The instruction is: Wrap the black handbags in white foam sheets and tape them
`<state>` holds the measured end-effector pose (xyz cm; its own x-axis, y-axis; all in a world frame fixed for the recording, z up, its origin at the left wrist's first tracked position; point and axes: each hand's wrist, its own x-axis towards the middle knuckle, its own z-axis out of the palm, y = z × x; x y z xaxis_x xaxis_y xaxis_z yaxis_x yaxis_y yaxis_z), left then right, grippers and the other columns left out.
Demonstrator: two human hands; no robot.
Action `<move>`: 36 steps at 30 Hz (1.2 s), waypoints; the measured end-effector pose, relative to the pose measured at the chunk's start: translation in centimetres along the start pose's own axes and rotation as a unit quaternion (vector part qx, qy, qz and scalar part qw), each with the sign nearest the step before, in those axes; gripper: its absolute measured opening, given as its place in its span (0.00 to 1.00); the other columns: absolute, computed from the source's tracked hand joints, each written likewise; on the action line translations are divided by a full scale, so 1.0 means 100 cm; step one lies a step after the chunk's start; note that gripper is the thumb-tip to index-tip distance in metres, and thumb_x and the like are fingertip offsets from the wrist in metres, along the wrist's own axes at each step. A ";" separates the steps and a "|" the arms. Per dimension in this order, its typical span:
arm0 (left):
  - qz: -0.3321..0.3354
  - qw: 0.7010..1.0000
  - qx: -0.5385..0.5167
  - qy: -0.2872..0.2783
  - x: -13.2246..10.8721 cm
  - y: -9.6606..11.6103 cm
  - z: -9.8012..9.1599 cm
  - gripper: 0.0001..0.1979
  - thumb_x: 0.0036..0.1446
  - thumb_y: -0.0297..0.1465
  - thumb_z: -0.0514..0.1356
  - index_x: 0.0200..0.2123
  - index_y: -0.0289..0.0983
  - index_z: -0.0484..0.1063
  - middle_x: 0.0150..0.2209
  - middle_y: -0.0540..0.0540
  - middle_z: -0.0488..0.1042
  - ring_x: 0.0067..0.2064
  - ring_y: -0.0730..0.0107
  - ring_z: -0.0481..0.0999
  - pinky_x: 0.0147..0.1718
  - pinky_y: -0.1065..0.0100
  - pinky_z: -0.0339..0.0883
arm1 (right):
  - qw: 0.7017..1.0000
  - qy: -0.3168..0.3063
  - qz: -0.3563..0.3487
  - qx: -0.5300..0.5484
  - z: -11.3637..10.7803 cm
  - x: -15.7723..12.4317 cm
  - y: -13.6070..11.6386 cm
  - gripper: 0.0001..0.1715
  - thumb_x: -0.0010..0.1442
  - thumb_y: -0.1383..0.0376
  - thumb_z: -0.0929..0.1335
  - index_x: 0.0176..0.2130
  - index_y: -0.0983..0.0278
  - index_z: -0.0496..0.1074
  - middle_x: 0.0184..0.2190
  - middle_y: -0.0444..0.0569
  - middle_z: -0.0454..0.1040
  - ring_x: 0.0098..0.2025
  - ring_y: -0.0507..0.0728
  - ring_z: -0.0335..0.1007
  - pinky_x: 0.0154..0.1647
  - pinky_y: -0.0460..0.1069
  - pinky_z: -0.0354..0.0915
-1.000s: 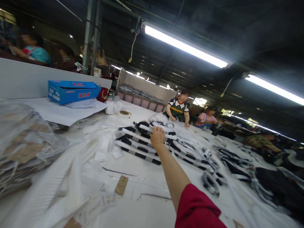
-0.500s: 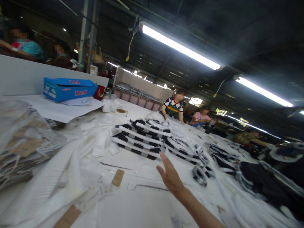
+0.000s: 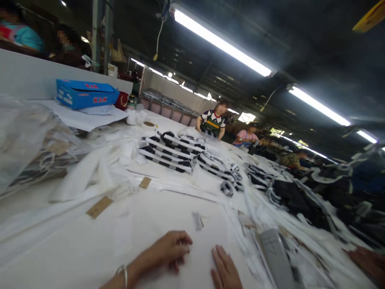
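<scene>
My left hand (image 3: 170, 251), with a bracelet on its wrist, is over the white table (image 3: 132, 237). Its fingers are loosely bent and apart, and I see nothing in them. To its right, my right hand (image 3: 225, 269) is at the bottom edge of view, fingers stretched out and nearly flat over the white surface, holding nothing. A small pale packet (image 3: 197, 220) lies just beyond both hands. Farther off is a stack of black-and-white checked fabric pieces (image 3: 168, 154), with a roll of grey-and-black tape (image 3: 226, 188) at its right.
Brown tags (image 3: 99, 207) lie left of my hands. Clear plastic bags (image 3: 27, 140) and a blue box (image 3: 87, 94) are farther left. A grey device (image 3: 276, 253) stands at right, with another reddish-brown hand (image 3: 365, 261) at the edge. A person (image 3: 212, 120) works across the table.
My right hand has drawn back from near the checked stack to the near part of the table. My left hand has come into view. The camera has tilted down.
</scene>
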<state>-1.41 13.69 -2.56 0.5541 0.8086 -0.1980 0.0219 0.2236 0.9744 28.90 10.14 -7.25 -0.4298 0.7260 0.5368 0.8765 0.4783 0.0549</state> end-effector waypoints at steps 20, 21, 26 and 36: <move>0.167 0.784 0.581 0.143 0.050 0.052 0.061 0.26 0.60 0.29 0.58 0.61 0.40 0.63 0.68 0.39 0.57 0.70 0.52 0.51 0.67 0.46 0.46 | 0.995 0.028 0.072 0.059 -0.017 0.007 -0.028 0.19 0.67 0.63 0.62 0.52 0.65 0.74 0.54 0.56 0.75 0.57 0.62 0.70 0.60 0.60 0.65; 0.170 0.769 0.602 0.136 0.061 0.052 0.062 0.27 0.60 0.30 0.59 0.62 0.40 0.63 0.69 0.40 0.55 0.71 0.51 0.47 0.67 0.43 0.42 | 0.995 0.036 0.073 0.060 -0.015 0.007 -0.028 0.18 0.67 0.64 0.62 0.52 0.64 0.74 0.53 0.55 0.75 0.57 0.62 0.70 0.60 0.60 0.65; 0.135 0.726 0.661 0.137 0.091 0.039 0.053 0.23 0.65 0.37 0.55 0.62 0.43 0.64 0.66 0.39 0.62 0.69 0.44 0.54 0.62 0.34 0.48 | 0.991 0.075 0.084 0.069 -0.004 0.006 -0.027 0.18 0.66 0.66 0.62 0.51 0.62 0.74 0.52 0.55 0.76 0.55 0.62 0.71 0.59 0.60 0.67; 0.136 0.698 0.689 0.144 0.053 0.030 0.037 0.14 0.66 0.31 0.53 0.52 0.35 0.68 0.55 0.36 0.71 0.58 0.56 0.69 0.57 0.53 0.64 | 0.990 0.075 0.066 0.096 -0.008 0.004 -0.020 0.21 0.69 0.61 0.58 0.49 0.65 0.76 0.50 0.58 0.77 0.53 0.63 0.72 0.56 0.60 0.68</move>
<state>4.62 16.63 -0.32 0.5079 0.8394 0.1936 0.8371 -0.5340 0.1188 27.14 9.09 -6.49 -0.2658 0.7139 0.6478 0.8594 0.4800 -0.1763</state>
